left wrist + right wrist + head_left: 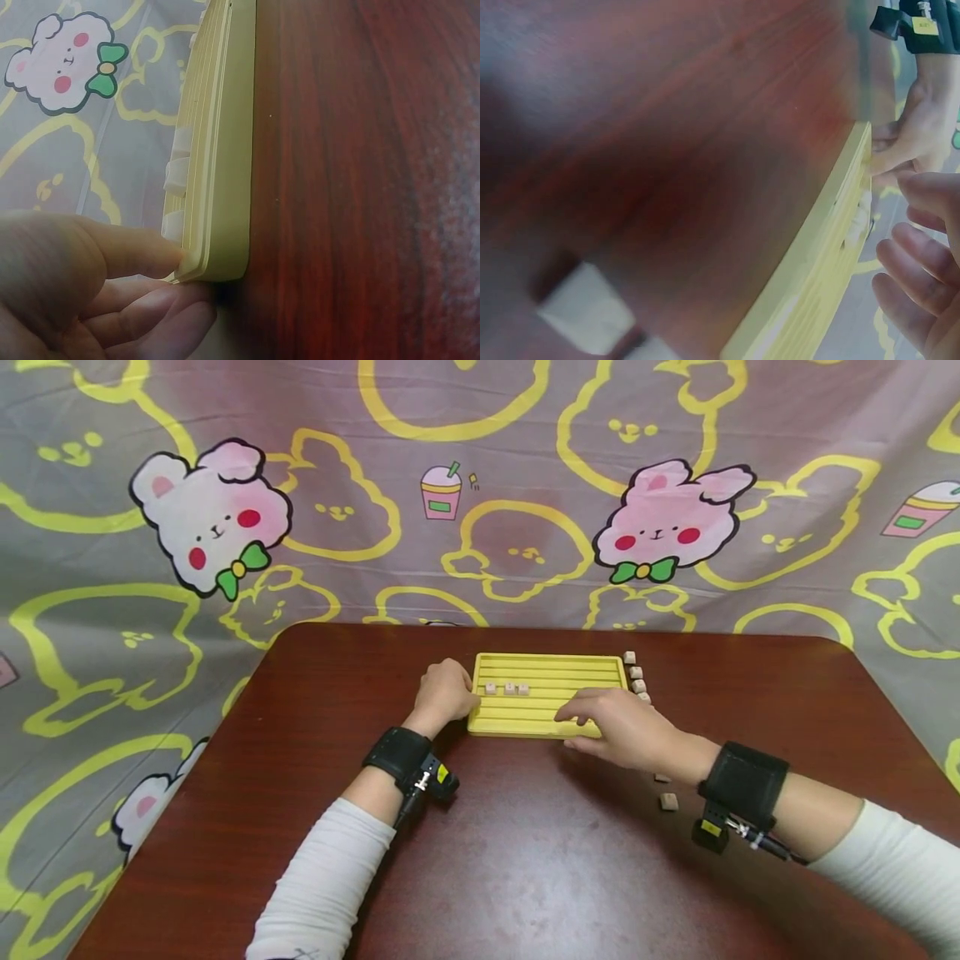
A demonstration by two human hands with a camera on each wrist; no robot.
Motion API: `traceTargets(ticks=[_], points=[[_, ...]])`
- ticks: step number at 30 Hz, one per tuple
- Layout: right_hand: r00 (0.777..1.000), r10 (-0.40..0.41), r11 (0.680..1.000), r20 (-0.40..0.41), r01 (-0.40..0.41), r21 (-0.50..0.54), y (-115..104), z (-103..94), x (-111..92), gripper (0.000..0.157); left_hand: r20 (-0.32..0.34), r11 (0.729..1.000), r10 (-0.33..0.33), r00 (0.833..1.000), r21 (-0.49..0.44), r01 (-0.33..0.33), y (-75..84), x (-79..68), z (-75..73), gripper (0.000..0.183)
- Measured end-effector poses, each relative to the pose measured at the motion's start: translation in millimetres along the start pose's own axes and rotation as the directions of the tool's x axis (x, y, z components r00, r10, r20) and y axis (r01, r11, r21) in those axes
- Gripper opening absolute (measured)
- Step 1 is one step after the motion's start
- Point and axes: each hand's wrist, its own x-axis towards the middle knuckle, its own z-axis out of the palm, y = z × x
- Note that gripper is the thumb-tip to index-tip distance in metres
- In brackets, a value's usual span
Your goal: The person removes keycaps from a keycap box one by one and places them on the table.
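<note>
A yellow ridged tray (517, 725) lies on the table, with three small pale letter tiles (510, 688) in a row toward its left side. My left hand (444, 692) grips the tray's left end; in the left wrist view, thumb and fingers pinch its near corner (196, 266). Over the right front part of the tray is my right hand (626, 727), its fingers loosely bent and apart. Nothing shows between those fingers (915, 259) in the right wrist view.
Several loose tiles (637, 673) stand in a line along the tray's right end, partly hidden by my right hand. Nearer me lies another tile (669, 802) on the brown table (510, 860). A patterned cloth (525, 552) hangs behind the table's far edge.
</note>
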Motion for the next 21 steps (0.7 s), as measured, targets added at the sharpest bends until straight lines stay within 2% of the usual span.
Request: traceTargets(ticks=[10, 21], points=[[0.999, -0.051, 0.999, 0.012, 0.051, -0.019, 3.5, 4.0, 36.1, 0.031, -0.004, 1.0, 0.008, 1.0, 0.0, -0.008, -0.1, -0.4, 2.6, 0.041], [0.999, 0.032, 0.999, 0.029, -0.032, -0.01, 12.9, 8.2, 66.2, 0.033, -0.005, 1.0, 0.018, 1.0, -0.023, -0.018, -0.2, -1.5, 1.0, 0.044]])
